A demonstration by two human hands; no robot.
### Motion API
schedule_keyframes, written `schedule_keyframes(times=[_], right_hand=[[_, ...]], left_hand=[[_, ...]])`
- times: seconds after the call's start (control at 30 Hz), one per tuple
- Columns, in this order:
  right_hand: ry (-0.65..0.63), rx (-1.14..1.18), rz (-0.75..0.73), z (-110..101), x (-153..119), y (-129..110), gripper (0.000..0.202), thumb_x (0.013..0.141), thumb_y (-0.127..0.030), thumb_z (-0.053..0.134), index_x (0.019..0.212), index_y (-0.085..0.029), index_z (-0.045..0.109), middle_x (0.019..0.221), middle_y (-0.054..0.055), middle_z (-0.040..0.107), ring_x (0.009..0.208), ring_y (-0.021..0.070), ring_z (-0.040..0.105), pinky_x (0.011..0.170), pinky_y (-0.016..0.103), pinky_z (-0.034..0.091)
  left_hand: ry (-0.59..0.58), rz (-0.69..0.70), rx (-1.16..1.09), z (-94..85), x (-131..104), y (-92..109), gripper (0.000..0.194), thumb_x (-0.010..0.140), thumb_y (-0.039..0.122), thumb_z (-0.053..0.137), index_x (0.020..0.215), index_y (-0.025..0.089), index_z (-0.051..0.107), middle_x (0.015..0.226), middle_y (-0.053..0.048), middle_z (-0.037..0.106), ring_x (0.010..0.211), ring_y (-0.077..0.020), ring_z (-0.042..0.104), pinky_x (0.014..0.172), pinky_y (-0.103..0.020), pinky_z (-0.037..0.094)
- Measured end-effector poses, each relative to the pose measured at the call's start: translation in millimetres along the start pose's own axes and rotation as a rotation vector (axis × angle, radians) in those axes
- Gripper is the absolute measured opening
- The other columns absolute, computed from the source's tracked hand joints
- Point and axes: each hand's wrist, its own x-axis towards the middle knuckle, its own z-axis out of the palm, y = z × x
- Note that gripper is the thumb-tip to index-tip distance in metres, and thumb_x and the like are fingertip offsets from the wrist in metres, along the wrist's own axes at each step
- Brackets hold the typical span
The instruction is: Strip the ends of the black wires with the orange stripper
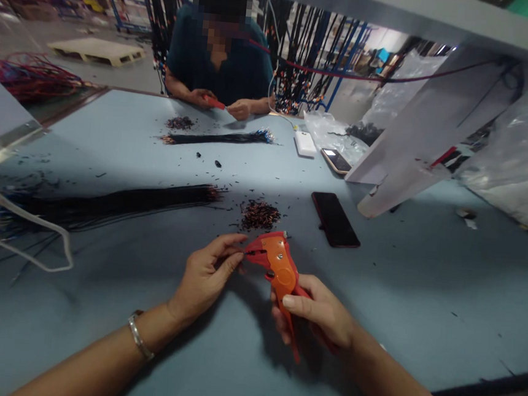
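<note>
My right hand [316, 310] is wrapped round the handles of an orange and red wire stripper [281, 264], its jaws turned to the left. Thumb and fingertips of my left hand [206, 276] pinch a thin black wire [247, 253] right at those jaws; most of the wire is hidden by the hand. Just beyond the tool lies a pile of small black and copper-coloured wire scraps [260, 215]. Left of it a long bundle of black wires [143, 207] stretches over the blue table [175, 369].
A dark phone [336, 220] lies to the right, with a white box [304, 144] and another phone [336, 160] farther back. Across the table a person [221, 52] holds a red tool near a second wire bundle [218, 137]. A white post [405, 112] rises at right.
</note>
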Motion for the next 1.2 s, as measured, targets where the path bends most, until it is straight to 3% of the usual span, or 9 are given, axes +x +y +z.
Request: schedule_keyframes(times=[0.17,0.4,0.9,1.2], right_hand=[[-0.009,0.012,-0.005,-0.7,0.4,0.3,0.038,0.076,-0.045,0.071,0.087,-0.012,0.056,0.065,0.002,0.060,0.047,0.0118,0.059,0.041,0.020,0.045],[-0.020,0.026,0.017,-3.5,1.3,2.6,0.039,0.076,-0.045,0.072,0.090,-0.011,0.055,0.068,0.002,0.061,0.049,0.0122,0.060,0.043,0.020,0.045],[-0.069,0.055,0.018,-5.0,1.1,3.1,0.039,0.076,-0.044,0.071,0.093,-0.012,0.056,0.074,0.003,0.061,0.058,0.0132,0.062,0.053,0.025,0.051],[-0.006,-0.012,0.019,-1.9,-0.6,7.1,0.041,0.077,-0.050,0.069,0.085,-0.013,0.053,0.061,0.001,0.059,0.045,0.0107,0.056,0.039,0.018,0.042]], left_hand=[[0.022,-0.023,-0.047,-0.3,-0.2,0.2,0.027,0.082,0.029,0.060,0.107,0.017,0.062,0.073,-0.001,0.071,0.061,-0.0124,0.064,0.065,-0.024,0.051],[0.001,-0.036,-0.027,0.0,1.2,1.4,0.016,0.082,0.030,0.060,0.079,0.016,0.067,0.063,0.001,0.063,0.054,-0.0097,0.056,0.055,-0.021,0.047],[-0.010,-0.063,-0.035,0.0,1.8,2.4,0.016,0.081,0.031,0.060,0.076,0.017,0.066,0.063,0.000,0.063,0.053,-0.0102,0.056,0.054,-0.021,0.047],[-0.036,-0.068,-0.039,-0.9,0.9,0.3,0.018,0.081,0.031,0.060,0.075,0.016,0.067,0.062,0.000,0.063,0.052,-0.0097,0.056,0.054,-0.020,0.046]])
